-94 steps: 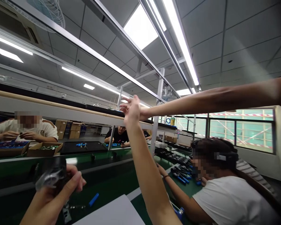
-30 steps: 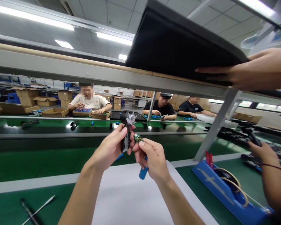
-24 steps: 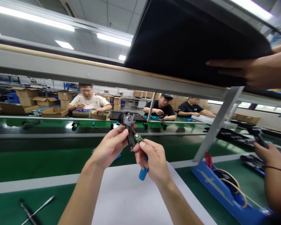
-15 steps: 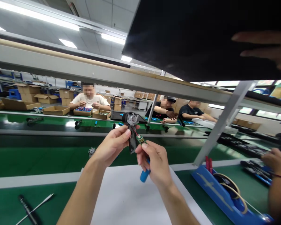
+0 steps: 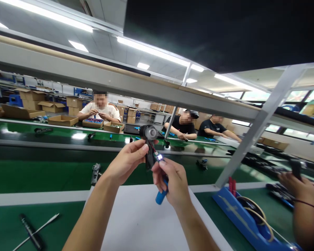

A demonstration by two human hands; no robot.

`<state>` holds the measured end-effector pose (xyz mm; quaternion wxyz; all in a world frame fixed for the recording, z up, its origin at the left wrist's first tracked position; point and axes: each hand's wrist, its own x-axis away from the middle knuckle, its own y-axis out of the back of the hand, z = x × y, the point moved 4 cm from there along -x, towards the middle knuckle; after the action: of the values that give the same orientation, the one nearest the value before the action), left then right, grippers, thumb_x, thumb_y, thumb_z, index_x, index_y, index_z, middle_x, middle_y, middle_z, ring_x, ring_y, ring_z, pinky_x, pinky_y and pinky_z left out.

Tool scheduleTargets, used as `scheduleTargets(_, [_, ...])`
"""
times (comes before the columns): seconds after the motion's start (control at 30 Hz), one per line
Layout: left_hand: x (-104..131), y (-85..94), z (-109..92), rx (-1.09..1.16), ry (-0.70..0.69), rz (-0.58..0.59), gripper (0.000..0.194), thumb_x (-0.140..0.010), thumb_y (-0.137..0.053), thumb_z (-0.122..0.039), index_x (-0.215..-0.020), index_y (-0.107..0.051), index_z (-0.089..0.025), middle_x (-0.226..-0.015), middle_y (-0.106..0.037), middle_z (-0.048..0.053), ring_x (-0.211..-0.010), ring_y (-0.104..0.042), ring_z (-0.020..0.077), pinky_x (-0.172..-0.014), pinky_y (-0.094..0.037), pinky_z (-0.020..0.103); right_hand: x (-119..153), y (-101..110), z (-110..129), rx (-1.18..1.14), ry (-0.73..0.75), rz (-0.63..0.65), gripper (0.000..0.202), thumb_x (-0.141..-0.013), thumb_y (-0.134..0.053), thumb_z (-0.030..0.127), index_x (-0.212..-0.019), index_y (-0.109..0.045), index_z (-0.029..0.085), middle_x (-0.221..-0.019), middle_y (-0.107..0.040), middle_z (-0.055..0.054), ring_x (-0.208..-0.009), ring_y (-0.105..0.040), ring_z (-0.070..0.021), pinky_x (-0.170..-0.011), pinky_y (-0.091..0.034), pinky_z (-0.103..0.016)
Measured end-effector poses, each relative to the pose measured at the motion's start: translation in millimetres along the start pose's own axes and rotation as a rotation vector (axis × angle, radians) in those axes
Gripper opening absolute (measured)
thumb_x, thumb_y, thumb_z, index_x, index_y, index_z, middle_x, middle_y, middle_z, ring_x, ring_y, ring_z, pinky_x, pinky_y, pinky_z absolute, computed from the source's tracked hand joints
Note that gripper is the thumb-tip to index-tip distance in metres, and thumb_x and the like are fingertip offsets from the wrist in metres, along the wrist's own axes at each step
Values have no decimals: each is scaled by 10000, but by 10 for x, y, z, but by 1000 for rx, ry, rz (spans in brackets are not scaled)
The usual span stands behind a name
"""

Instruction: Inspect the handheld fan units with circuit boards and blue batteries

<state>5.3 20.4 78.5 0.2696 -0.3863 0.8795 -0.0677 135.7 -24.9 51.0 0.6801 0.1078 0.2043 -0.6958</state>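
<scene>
My left hand (image 5: 128, 162) pinches the dark half-housing of a small handheld fan (image 5: 149, 161) above the white sheet (image 5: 143, 223). At its top sits a round grey fan wheel (image 5: 152, 132), whose blades look smeared. Red and dark wires lead from the housing to a small green circuit board (image 5: 158, 156) with a bright white light on it. Between thumb and fingers, my right hand (image 5: 174, 179) grips this board. A blue cylindrical battery (image 5: 160, 196) sticks out below the same hand, partly hidden by its fingers.
A blue holder (image 5: 240, 219) with cable and red-handled tools stands at right, near a co-worker's hand (image 5: 300, 188). A black pen (image 5: 31, 232) and white cable lie at left. Fan parts (image 5: 95, 173) rest on the green conveyor (image 5: 42, 174). Several people work opposite.
The board's digit display now shows a bright white light, and the fan wheel's blades have blurred. Parts on the conveyor have shifted. The co-worker's hand at right now holds a dark piece.
</scene>
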Motion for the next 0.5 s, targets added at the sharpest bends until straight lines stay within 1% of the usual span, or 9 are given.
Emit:
scheduleTargets(0.13, [-3, 20, -4, -38, -7, -9, 345, -853, -724, -415, -1119, -749, -196, -860, -618, 45, -791, -539, 139, -729, -431, 236, 2, 6, -19, 11, 10, 4, 283, -842, -561, 349, -669, -638, 139, -455, -582, -7, -312, -344, -51, -314, -287, -162])
scheduleTargets(0.37, [-14, 17, -2, -53, -19, -9, 335, -844, -739, -398, -1112, -753, -198, -965, -662, 56, -865, -557, 151, -757, -441, 241, 35, -12, 6, 11, 25, 10, 301, -866, -556, 356, -683, -645, 135, -471, -594, -14, -320, -352, -48, -322, -290, -161])
scheduleTargets(0.5, [-22, 21, -2, -59, -34, -5, 343, -835, -750, -391, -1119, -756, -199, -916, -653, 49, -849, -550, 148, -743, -429, 238, 42, -8, 17, 5, 17, 8, 299, -880, -548, 352, -698, -643, 134, -481, -595, -14, -332, -362, -49, -333, -295, -160])
